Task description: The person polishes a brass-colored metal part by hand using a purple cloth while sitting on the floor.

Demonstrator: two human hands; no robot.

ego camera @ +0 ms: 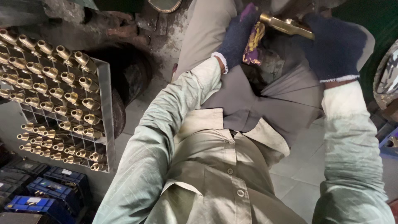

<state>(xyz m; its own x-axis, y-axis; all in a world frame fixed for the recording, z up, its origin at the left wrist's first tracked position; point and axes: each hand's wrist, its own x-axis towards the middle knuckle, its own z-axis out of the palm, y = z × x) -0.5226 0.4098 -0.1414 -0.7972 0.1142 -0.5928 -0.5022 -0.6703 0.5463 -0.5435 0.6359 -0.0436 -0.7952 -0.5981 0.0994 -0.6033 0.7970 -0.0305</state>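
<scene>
The right hand [333, 45], gloved, had its fingers pinching a brass fitting [286, 25]. The left hand [238, 35] had its fingers pressed around a purple-yellow cloth [253, 41] just beside it.

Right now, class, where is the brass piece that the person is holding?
In the head view, the brass piece sits top centre-right, between the gloved left hand and right hand, over the lap.

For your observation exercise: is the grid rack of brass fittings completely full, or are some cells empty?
Partly empty. The grid rack holds many brass fittings, but a row of bare cells shows across its middle.
</scene>
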